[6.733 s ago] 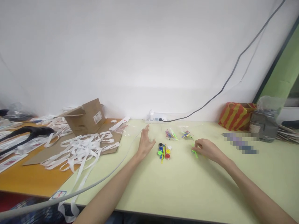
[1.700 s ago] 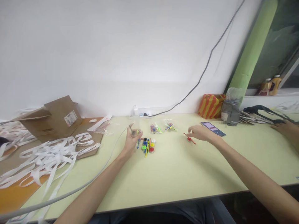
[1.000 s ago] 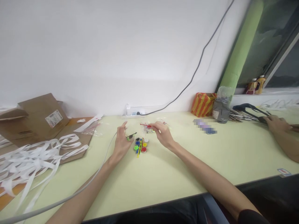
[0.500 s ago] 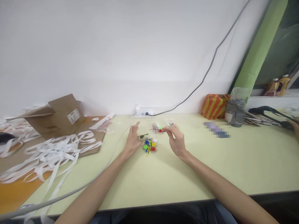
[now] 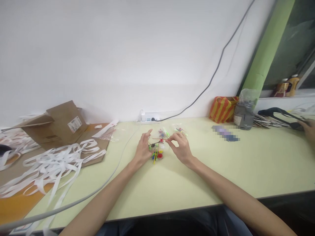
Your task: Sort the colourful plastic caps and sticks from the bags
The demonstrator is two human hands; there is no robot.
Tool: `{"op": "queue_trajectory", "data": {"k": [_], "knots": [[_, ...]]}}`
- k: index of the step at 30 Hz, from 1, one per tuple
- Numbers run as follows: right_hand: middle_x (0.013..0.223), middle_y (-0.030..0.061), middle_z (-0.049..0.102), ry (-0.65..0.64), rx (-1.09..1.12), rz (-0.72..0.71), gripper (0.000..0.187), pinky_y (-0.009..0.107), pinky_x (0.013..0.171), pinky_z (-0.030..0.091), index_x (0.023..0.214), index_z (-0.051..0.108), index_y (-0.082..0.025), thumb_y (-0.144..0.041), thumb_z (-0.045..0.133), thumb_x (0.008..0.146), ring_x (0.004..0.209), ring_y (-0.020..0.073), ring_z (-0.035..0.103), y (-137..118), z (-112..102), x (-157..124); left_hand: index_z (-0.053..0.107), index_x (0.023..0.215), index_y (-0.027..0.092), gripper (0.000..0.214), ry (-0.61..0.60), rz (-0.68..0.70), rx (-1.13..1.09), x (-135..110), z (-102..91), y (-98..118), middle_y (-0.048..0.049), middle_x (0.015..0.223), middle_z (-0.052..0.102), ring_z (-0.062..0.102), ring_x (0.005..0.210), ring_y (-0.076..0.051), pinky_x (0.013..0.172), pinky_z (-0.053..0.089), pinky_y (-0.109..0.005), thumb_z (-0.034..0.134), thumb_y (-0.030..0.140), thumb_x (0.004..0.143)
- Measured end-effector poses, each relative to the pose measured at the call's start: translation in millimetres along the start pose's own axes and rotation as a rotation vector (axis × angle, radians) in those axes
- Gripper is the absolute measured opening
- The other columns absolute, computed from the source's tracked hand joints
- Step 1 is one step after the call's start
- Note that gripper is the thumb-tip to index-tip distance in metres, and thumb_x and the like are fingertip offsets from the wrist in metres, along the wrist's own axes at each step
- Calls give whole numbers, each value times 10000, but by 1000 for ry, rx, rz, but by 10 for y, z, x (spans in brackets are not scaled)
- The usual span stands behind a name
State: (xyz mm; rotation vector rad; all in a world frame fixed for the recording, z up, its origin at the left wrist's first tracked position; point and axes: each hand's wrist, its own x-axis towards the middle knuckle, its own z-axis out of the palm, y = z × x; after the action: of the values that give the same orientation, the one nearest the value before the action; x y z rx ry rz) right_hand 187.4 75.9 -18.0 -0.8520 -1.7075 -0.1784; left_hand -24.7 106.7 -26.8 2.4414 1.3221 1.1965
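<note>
From my remote seat, the head camera shows a white wall (image 5: 123,59) behind a long pale green table (image 5: 201,177), with a power strip (image 5: 147,118) against the wall. Off to the left, a cardboard box (image 5: 66,123) sits by a heap of white paper strips (image 5: 54,164). Off to the right are a striped bag (image 5: 222,109), a plastic-wrapped grey jar (image 5: 243,118) and a blurred patch (image 5: 225,133) on the table. Another person's hand (image 5: 308,129) shows at the far right edge, near a black strap (image 5: 278,113).

In the middle, the right hand (image 5: 179,149) is half closed, with its thumb and fingertips pinching the end of a thin red stick (image 5: 159,139), which lies level just above the small paint pots (image 5: 157,154). The left hand (image 5: 142,150) is curled, right beside the pots, and partly covers them. I can't tell whether it is gripping anything. Two clear plastic bags (image 5: 179,127) of colored pieces lie just past the right hand.
</note>
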Motion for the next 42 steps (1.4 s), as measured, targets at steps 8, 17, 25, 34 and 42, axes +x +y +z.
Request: {"op": "queue_trajectory", "data": {"k": [8, 17, 25, 34, 42], "knots": [[805, 18, 698, 29, 6, -44, 93, 371, 793, 462, 852, 622, -234, -168, 606, 916, 848, 202, 618, -54, 19, -12, 220, 1515, 312, 948, -5, 35, -33, 6, 5, -8, -79, 1279, 464, 525, 1160, -268, 917, 491, -411, 728, 237, 718], [822, 10, 740, 176, -93, -168, 158, 378, 775, 454, 910, 630, -244, -89, 619, 881, 830, 204, 614, -187, -90, 56, 224, 1518, 317, 950, -10, 28, -55, 0, -16, 28, -72, 1291, 473, 535, 1142, -274, 900, 501, -405, 723, 253, 713], [826, 14, 721, 312, -111, -284, 354, 353, 729, 472, 1113, 577, -258, -67, 687, 836, 767, 183, 636, -259, -311, 178, 207, 1517, 311, 951, -7, 0, -80, -13, -2, 40, -74, 1293, 466, 501, 1215, -257, 967, 481, -406, 743, 272, 733], [813, -15, 743, 427, -115, -334, 396, 359, 725, 478, 1045, 522, -271, -25, 702, 792, 735, 181, 629, -391, -549, 274, 169, 1521, 320, 974, 36, -30, -258, -43, 22, 89, -81, 1281, 476, 498, 1222, -256, 971, 462, -405, 757, 331, 745], [866, 21, 730, -7, -85, -196, 132, 388, 778, 449, 841, 557, -255, -134, 567, 896, 840, 202, 636, -203, -322, 185, 184, 1520, 309, 944, 24, -44, -323, -27, 77, 109, -52, 1186, 502, 548, 1081, -211, 944, 463, -368, 738, 302, 756]]}}
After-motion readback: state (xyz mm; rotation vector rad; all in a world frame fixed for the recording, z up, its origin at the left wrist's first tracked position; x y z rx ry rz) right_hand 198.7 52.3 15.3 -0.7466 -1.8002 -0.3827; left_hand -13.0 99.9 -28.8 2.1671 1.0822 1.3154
